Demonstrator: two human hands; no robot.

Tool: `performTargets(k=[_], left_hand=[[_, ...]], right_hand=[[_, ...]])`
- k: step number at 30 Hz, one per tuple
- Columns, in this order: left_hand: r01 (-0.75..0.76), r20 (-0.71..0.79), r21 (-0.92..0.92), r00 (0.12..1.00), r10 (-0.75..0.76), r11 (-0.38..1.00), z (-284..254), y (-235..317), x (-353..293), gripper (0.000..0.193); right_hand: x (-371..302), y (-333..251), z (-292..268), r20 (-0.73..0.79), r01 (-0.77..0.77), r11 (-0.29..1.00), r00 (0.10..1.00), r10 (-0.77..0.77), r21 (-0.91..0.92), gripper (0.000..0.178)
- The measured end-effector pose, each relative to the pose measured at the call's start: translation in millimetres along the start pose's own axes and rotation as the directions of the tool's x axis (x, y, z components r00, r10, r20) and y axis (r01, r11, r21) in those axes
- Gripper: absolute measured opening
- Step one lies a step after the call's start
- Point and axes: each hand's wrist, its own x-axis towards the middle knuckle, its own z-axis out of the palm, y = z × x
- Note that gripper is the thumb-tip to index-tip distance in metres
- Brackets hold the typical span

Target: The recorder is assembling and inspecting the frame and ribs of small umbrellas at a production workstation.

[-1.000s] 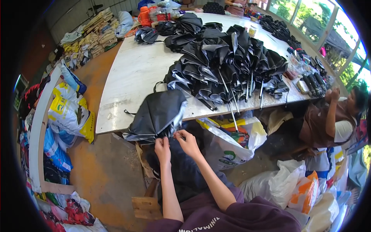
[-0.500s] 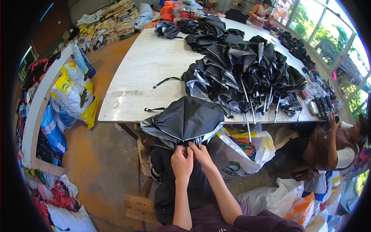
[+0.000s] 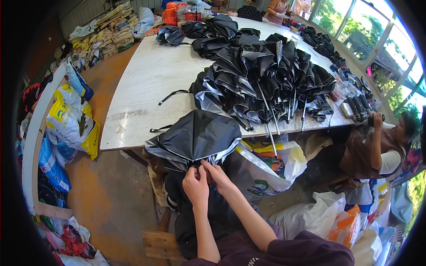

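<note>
1. while both hands, left hand (image 3: 195,185) and right hand (image 3: 214,172), pinch together at the hem of the black umbrella canopy (image 3: 195,135), i'd keep that grip small and close.
2. the canopy droops over the counter (image 3: 142,97) edge; let the edge carry it.
3. keep clear of the umbrella pile (image 3: 266,75) beyond.

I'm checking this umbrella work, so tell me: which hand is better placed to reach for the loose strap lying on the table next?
Probably the left hand. The strap lies on the table to the left of the black umbrella, on that hand's side. The right hand would have to cross over both.
</note>
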Motion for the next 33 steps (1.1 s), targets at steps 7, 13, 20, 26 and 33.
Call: performTargets(k=[7, 13, 20, 26, 33], left_hand=[[-0.078, -0.016, 0.150, 0.997, 0.081, 0.986, -2, -5, 1, 0.024], [-0.135, -0.004, 0.205, 0.990, 0.138, 0.969, -4, -10, 2, 0.024], [-0.145, -0.028, 0.221, 0.987, 0.155, 0.964, -6, -13, 1, 0.024], [-0.146, 0.010, 0.267, 0.989, 0.149, 0.952, -10, -10, 1, 0.024], [-0.182, 0.062, 0.254, 0.983, 0.172, 0.950, -18, 2, 1, 0.027]], right_hand=[[9, 12, 10, -0.028, -0.028, 0.995, 0.999, 0.031, 0.096, 0.038], [8, 15, 11, -0.049, -0.015, 0.995, 0.999, 0.020, 0.096, 0.037], [7, 17, 14, -0.038, -0.012, 0.999, 0.999, 0.014, 0.052, 0.036], [5, 19, 13, -0.036, 0.004, 0.999, 0.999, -0.002, 0.039, 0.037], [15, 19, 9, -0.042, -0.004, 1.000, 0.999, 0.005, 0.024, 0.038]])
